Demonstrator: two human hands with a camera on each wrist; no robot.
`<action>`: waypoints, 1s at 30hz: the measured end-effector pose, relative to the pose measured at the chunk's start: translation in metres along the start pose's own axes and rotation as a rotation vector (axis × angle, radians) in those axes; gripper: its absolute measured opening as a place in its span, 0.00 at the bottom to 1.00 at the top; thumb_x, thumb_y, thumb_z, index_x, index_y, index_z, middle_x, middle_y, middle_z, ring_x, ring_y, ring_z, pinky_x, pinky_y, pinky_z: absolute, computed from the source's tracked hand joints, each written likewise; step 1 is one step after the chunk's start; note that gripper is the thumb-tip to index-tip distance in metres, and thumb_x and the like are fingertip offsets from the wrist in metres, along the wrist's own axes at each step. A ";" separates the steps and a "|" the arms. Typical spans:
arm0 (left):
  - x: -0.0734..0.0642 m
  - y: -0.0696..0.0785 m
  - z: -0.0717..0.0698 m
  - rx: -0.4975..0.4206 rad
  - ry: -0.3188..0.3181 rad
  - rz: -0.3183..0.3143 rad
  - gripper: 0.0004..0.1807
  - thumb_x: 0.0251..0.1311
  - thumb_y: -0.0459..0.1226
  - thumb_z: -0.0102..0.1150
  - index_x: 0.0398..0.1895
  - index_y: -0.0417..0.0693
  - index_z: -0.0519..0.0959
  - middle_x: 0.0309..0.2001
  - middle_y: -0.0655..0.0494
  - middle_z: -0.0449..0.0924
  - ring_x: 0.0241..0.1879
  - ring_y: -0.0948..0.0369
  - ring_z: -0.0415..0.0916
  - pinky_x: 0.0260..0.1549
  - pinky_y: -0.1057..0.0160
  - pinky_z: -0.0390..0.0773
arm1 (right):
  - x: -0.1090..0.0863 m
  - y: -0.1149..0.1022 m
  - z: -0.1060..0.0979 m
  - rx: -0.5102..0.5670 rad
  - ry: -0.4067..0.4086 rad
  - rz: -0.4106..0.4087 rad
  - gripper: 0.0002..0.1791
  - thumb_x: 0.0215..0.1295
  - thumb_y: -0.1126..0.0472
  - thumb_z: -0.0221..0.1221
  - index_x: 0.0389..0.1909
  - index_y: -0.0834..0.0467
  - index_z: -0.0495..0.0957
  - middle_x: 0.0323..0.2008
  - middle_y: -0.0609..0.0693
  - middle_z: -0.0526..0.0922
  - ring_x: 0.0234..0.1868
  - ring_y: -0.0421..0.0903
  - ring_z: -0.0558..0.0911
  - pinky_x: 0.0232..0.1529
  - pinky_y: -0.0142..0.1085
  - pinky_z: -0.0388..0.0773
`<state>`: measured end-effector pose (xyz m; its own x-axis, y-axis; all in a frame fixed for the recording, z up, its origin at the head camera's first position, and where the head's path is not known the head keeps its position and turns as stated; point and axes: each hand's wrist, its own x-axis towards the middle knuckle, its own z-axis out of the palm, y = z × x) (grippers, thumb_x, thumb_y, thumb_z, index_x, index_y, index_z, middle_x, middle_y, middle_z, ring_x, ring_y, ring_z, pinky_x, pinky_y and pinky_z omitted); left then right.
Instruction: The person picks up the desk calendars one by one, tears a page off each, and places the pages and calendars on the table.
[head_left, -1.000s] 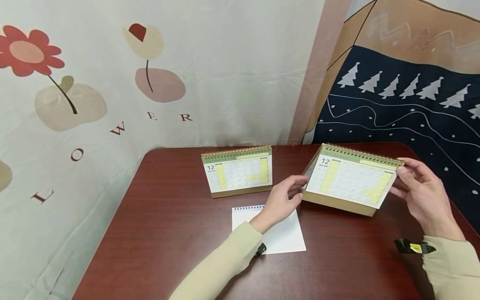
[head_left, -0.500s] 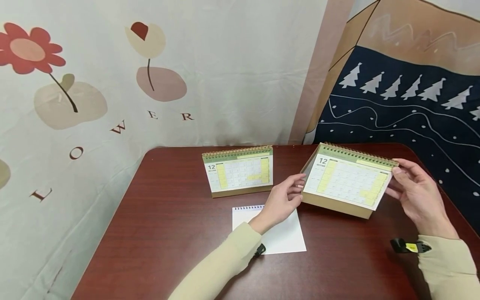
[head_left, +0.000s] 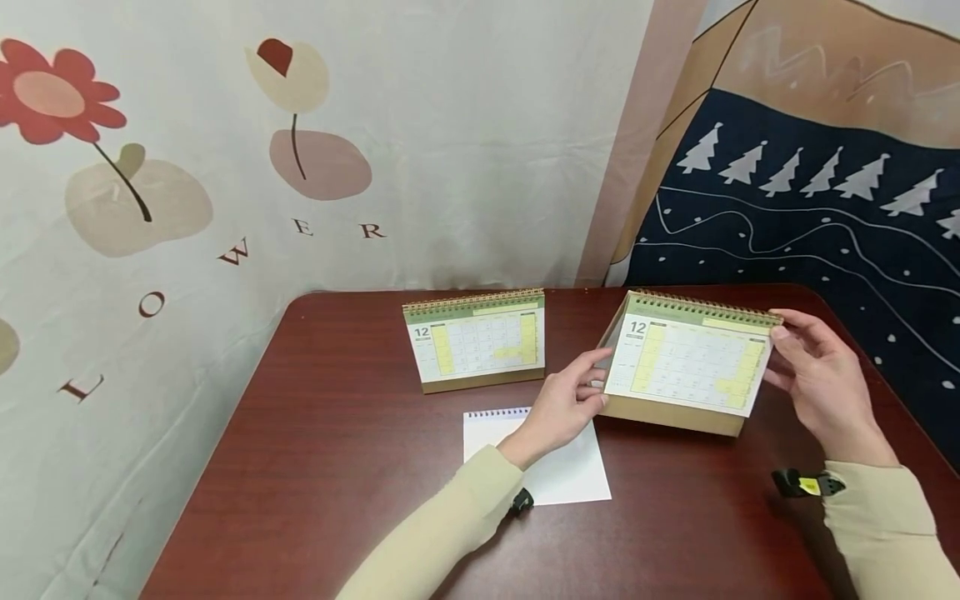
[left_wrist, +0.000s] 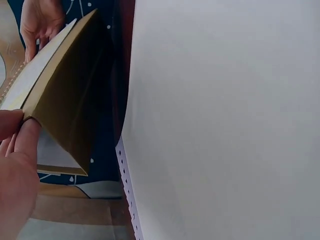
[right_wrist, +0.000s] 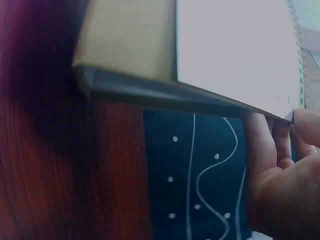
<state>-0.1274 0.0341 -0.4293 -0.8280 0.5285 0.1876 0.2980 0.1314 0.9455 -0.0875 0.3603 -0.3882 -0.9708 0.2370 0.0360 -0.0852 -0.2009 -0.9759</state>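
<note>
A desk calendar (head_left: 686, 362) with a green header, a yellow-marked month page and a kraft-brown stand is held at the right of the table. My left hand (head_left: 561, 410) pinches its lower left edge; in the left wrist view the thumb is outside the brown board and fingers (left_wrist: 27, 140) reach inside the stand. At the upper right corner, by the wire binding, my right hand (head_left: 823, 387) grips it with the thumb in front and fingers behind. A similar second desk calendar (head_left: 483, 346) stands to the left. Below it lies a white sheet (head_left: 573, 471) with punched holes, partly under my left forearm.
The dark red-brown table (head_left: 337, 467) has its back edge against a flower-printed curtain (head_left: 465, 167). A navy cloth with white trees (head_left: 795, 217) hangs behind the right side.
The held calendar has shifted slightly left and turned to face more forward, with my right hand moving left along with it. My left hand has barely moved.
</note>
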 end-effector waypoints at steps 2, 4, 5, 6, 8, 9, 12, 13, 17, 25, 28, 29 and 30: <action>0.000 0.000 0.000 -0.014 0.006 -0.009 0.35 0.65 0.21 0.58 0.75 0.50 0.70 0.57 0.38 0.83 0.51 0.54 0.86 0.48 0.71 0.81 | 0.000 -0.001 0.003 -0.223 0.059 -0.008 0.22 0.77 0.54 0.57 0.69 0.49 0.73 0.50 0.44 0.75 0.41 0.33 0.83 0.35 0.27 0.84; -0.001 0.000 0.001 -0.031 0.016 -0.020 0.35 0.65 0.21 0.58 0.74 0.49 0.70 0.56 0.38 0.83 0.51 0.54 0.86 0.47 0.70 0.82 | 0.000 -0.002 0.007 -0.447 0.112 -0.026 0.24 0.79 0.51 0.54 0.73 0.46 0.72 0.49 0.41 0.74 0.42 0.32 0.80 0.36 0.22 0.81; -0.001 0.001 0.001 -0.040 0.022 -0.026 0.35 0.65 0.21 0.58 0.74 0.49 0.70 0.56 0.38 0.83 0.51 0.53 0.86 0.47 0.70 0.82 | 0.000 -0.002 0.009 -0.546 0.132 -0.039 0.25 0.80 0.50 0.53 0.74 0.46 0.70 0.49 0.40 0.74 0.42 0.31 0.79 0.37 0.21 0.80; -0.001 0.001 0.001 -0.044 0.027 -0.031 0.35 0.64 0.21 0.59 0.74 0.48 0.70 0.56 0.38 0.83 0.50 0.53 0.86 0.47 0.70 0.82 | 0.000 -0.003 0.011 -0.633 0.151 -0.058 0.26 0.80 0.49 0.52 0.75 0.47 0.69 0.48 0.40 0.73 0.42 0.30 0.78 0.37 0.19 0.79; -0.001 0.002 0.002 -0.056 0.034 -0.042 0.35 0.65 0.21 0.59 0.74 0.47 0.69 0.56 0.38 0.83 0.51 0.52 0.86 0.47 0.69 0.82 | -0.001 -0.004 0.014 -0.767 0.192 -0.110 0.28 0.81 0.50 0.51 0.77 0.50 0.67 0.48 0.40 0.73 0.42 0.28 0.75 0.38 0.16 0.75; -0.001 0.002 0.001 -0.060 0.037 -0.049 0.35 0.65 0.21 0.59 0.75 0.48 0.69 0.57 0.38 0.83 0.51 0.52 0.86 0.47 0.69 0.82 | -0.002 -0.004 0.016 -0.814 0.217 -0.138 0.28 0.80 0.50 0.51 0.77 0.52 0.67 0.49 0.42 0.74 0.42 0.26 0.73 0.40 0.15 0.72; -0.002 0.002 0.001 -0.068 0.045 -0.068 0.35 0.65 0.22 0.60 0.75 0.48 0.69 0.57 0.39 0.83 0.51 0.53 0.86 0.47 0.69 0.83 | -0.007 -0.005 0.023 -0.911 0.314 -0.213 0.28 0.79 0.51 0.53 0.76 0.53 0.68 0.54 0.48 0.74 0.47 0.26 0.71 0.45 0.18 0.68; -0.001 0.001 0.001 -0.072 0.046 -0.074 0.35 0.65 0.22 0.60 0.75 0.49 0.69 0.57 0.39 0.83 0.51 0.52 0.86 0.47 0.69 0.83 | -0.009 -0.005 0.026 -0.928 0.343 -0.237 0.28 0.78 0.52 0.53 0.75 0.53 0.69 0.57 0.50 0.74 0.50 0.29 0.71 0.48 0.19 0.68; -0.002 0.000 0.000 -0.087 0.052 -0.085 0.35 0.65 0.22 0.60 0.75 0.50 0.69 0.57 0.40 0.84 0.51 0.51 0.86 0.47 0.68 0.83 | -0.017 -0.003 0.037 -0.942 0.369 -0.405 0.26 0.75 0.58 0.57 0.72 0.57 0.72 0.67 0.58 0.71 0.62 0.49 0.72 0.61 0.24 0.64; -0.004 -0.001 -0.001 -0.102 0.050 -0.086 0.35 0.65 0.23 0.60 0.75 0.49 0.69 0.58 0.40 0.83 0.52 0.50 0.85 0.48 0.67 0.83 | -0.027 0.006 0.052 -1.016 0.212 -0.753 0.28 0.71 0.53 0.63 0.64 0.67 0.77 0.68 0.65 0.74 0.69 0.66 0.70 0.74 0.50 0.61; -0.004 0.000 -0.001 -0.100 0.051 -0.086 0.35 0.65 0.24 0.60 0.75 0.49 0.69 0.58 0.41 0.83 0.52 0.50 0.85 0.48 0.67 0.83 | -0.030 0.012 0.059 -1.049 0.128 -0.849 0.36 0.74 0.38 0.57 0.61 0.68 0.78 0.66 0.66 0.76 0.71 0.66 0.69 0.76 0.50 0.58; -0.004 0.000 -0.001 -0.096 0.051 -0.087 0.34 0.65 0.24 0.60 0.75 0.49 0.69 0.58 0.41 0.83 0.52 0.50 0.85 0.48 0.67 0.82 | -0.031 0.013 0.062 -1.065 0.097 -0.876 0.39 0.74 0.34 0.54 0.61 0.68 0.79 0.66 0.66 0.76 0.72 0.65 0.68 0.76 0.51 0.58; -0.004 0.000 -0.001 -0.092 0.052 -0.087 0.34 0.65 0.24 0.60 0.75 0.48 0.70 0.58 0.41 0.83 0.52 0.50 0.85 0.48 0.67 0.82 | -0.032 0.015 0.065 -1.080 0.068 -0.899 0.42 0.74 0.31 0.51 0.60 0.68 0.79 0.66 0.65 0.76 0.73 0.65 0.68 0.76 0.53 0.57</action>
<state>-0.1244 0.0312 -0.4298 -0.8731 0.4738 0.1153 0.1814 0.0960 0.9787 -0.0718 0.2882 -0.3902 -0.6620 -0.0561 0.7474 -0.4203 0.8534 -0.3083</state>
